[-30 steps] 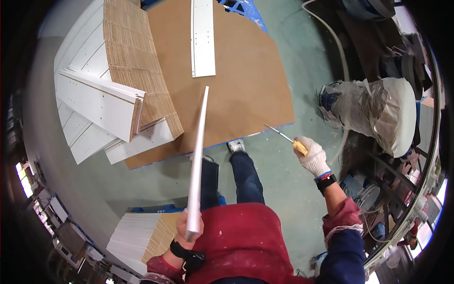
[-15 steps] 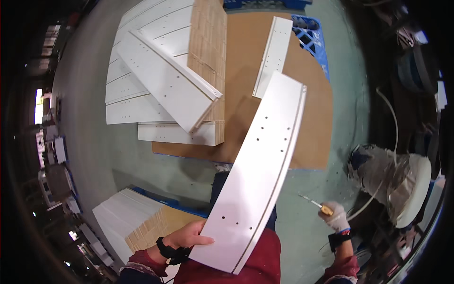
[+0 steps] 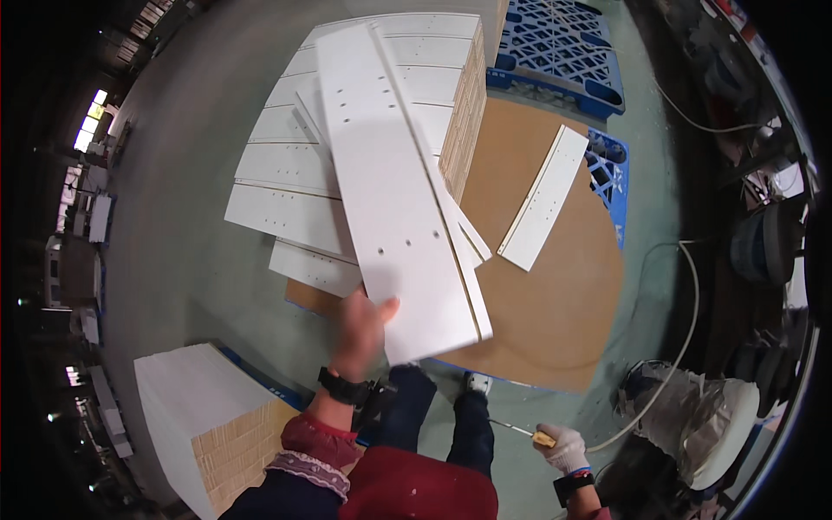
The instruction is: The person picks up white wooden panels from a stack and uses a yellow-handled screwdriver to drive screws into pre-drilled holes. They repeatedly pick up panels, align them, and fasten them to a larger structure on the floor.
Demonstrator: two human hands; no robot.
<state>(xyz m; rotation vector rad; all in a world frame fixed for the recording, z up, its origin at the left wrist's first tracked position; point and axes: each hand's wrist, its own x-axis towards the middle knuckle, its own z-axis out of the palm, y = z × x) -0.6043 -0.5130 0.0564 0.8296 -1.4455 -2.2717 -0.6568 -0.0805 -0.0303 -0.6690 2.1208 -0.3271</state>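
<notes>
My left hand (image 3: 360, 334) grips the near end of a long white drilled panel (image 3: 390, 191), its thumb on the upper face; the hand is slightly blurred. Raised and tilted, the panel covers part of a stack of similar white panels (image 3: 290, 165). A white glove covers my right hand (image 3: 563, 449), low on the right. It is closed round an air blow gun (image 3: 544, 439) with a yellow body and a thin metal nozzle. Beneath the held panel, another loose panel (image 3: 468, 230) lies askew on the stack, mostly hidden.
A single white panel (image 3: 546, 199) lies on the brown board (image 3: 572, 295), right of the stack. Blue pallets (image 3: 559, 52) stand behind. A second stack (image 3: 195, 399) is at the lower left. The pale hose (image 3: 689, 321) loops past a plastic-wrapped object (image 3: 685, 416) on the right.
The held panel has moved up and left over the stack, and now leans left instead of right. My right hand with the blow gun has come lower and nearer to my legs. The view has shifted.
</notes>
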